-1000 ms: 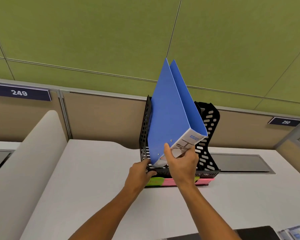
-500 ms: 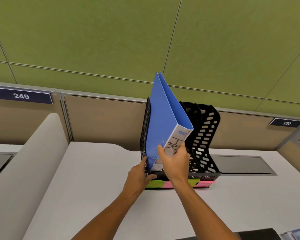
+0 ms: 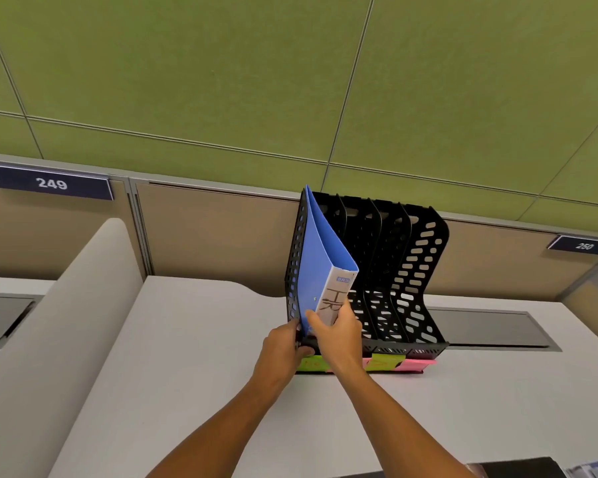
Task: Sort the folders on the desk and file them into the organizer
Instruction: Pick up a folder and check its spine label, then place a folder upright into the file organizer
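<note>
A blue folder [image 3: 320,262] with a white spine label stands in the leftmost slot of the black perforated organizer [image 3: 418,270] at the back of the desk. My right hand [image 3: 337,331] grips the folder's lower spine, thumb on its blue cover. My left hand [image 3: 283,345] holds the organizer's front left corner. The other slots to the right look empty. Green and pink sticky labels [image 3: 384,363] line the organizer's front base.
The white desk [image 3: 187,374] ends at a tan partition with green panels above. A curved white divider [image 3: 49,322] rises on the left. A grey cable flap [image 3: 491,327] lies right of the organizer. A dark object and more folders [image 3: 594,469] show at the bottom right corner.
The blue folder has dropped from a tilted position above the organizer down into the leftmost slot, its covers closing together. Both hands stayed at the organizer's front left.
</note>
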The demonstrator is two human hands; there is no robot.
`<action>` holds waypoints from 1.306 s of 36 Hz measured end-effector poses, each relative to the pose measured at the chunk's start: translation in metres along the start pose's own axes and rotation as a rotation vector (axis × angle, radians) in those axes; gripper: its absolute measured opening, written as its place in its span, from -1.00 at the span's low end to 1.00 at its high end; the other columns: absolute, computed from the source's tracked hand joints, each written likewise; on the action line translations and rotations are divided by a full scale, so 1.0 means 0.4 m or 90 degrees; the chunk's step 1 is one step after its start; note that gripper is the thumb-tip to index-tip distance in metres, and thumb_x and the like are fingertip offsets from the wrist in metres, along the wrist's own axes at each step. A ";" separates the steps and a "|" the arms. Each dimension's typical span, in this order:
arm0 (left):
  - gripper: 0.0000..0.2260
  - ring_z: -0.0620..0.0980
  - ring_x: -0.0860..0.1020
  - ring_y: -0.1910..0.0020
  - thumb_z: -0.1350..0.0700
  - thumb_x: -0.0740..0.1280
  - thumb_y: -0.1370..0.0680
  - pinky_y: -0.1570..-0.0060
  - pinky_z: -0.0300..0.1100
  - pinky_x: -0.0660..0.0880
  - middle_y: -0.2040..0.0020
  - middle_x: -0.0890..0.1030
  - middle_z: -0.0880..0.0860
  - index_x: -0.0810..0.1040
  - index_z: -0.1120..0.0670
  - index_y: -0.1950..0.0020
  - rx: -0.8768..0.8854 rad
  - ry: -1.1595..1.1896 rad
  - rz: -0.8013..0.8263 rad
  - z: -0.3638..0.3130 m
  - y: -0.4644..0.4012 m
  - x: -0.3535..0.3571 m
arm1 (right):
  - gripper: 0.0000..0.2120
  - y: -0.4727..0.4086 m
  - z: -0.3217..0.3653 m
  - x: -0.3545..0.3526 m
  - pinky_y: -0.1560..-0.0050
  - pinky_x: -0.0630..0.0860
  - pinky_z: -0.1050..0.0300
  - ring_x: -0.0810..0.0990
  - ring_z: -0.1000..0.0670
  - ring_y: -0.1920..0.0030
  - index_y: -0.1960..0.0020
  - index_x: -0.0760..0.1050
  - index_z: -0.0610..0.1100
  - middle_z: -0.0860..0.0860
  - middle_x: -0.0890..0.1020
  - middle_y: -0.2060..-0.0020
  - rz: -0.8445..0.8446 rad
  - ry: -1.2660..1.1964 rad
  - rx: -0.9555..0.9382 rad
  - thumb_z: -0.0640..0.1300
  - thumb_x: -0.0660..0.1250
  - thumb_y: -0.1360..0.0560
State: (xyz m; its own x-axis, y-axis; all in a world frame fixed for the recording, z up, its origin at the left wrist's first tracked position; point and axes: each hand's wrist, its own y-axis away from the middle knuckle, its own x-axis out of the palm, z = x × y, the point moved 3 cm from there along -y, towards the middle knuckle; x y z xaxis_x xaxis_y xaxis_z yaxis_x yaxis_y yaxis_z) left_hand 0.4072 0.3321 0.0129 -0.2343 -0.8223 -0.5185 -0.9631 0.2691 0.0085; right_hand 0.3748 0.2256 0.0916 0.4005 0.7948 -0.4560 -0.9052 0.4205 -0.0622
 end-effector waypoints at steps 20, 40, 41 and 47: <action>-0.60 0.06 0.64 -0.12 0.06 0.44 -0.55 -0.12 -0.17 0.55 -0.24 0.64 0.05 0.52 0.09 -0.36 -0.028 -0.089 0.004 0.009 -0.024 0.001 | -0.47 -0.023 -0.041 -0.004 -0.13 0.50 0.17 0.52 0.00 -0.23 -0.39 0.39 -0.08 -0.03 0.57 -0.30 0.108 0.050 0.018 -0.08 0.50 -0.50; -0.37 0.01 0.63 -0.14 0.00 0.51 -0.49 -0.16 -0.14 0.54 -0.28 0.62 -0.02 0.33 -0.01 -0.49 0.030 -0.083 0.013 0.022 -0.029 -0.007 | -0.47 -0.033 -0.053 -0.018 -0.19 0.53 0.12 0.52 0.00 -0.28 -0.42 0.40 -0.06 0.01 0.56 -0.33 0.168 0.053 0.022 -0.09 0.48 -0.51; -0.38 0.01 0.63 -0.14 0.01 0.51 -0.48 -0.16 -0.15 0.54 -0.29 0.61 -0.02 0.34 -0.01 -0.49 0.031 -0.082 0.011 0.021 -0.027 -0.008 | -0.46 -0.029 -0.055 -0.019 -0.24 0.54 0.06 0.52 -0.02 -0.31 -0.43 0.39 -0.05 0.01 0.55 -0.34 0.170 0.052 0.023 -0.10 0.48 -0.51; -0.38 0.00 0.60 -0.16 0.05 0.51 -0.49 -0.16 -0.15 0.53 -0.28 0.60 0.02 0.33 0.00 -0.48 0.004 -0.085 0.007 0.017 -0.008 -0.015 | -0.35 0.005 -0.085 -0.031 -0.34 0.53 -0.03 0.52 0.05 -0.36 -0.52 0.27 0.07 0.09 0.54 -0.37 0.141 0.003 0.015 -0.23 0.44 -0.53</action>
State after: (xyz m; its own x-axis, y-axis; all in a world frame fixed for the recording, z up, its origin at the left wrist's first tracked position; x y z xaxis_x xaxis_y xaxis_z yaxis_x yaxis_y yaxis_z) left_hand 0.4126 0.3395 0.0100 -0.2243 -0.7451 -0.6281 -0.9597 0.2809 0.0094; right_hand 0.3630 0.2017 0.0671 0.1909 0.8667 -0.4608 -0.9674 0.2456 0.0612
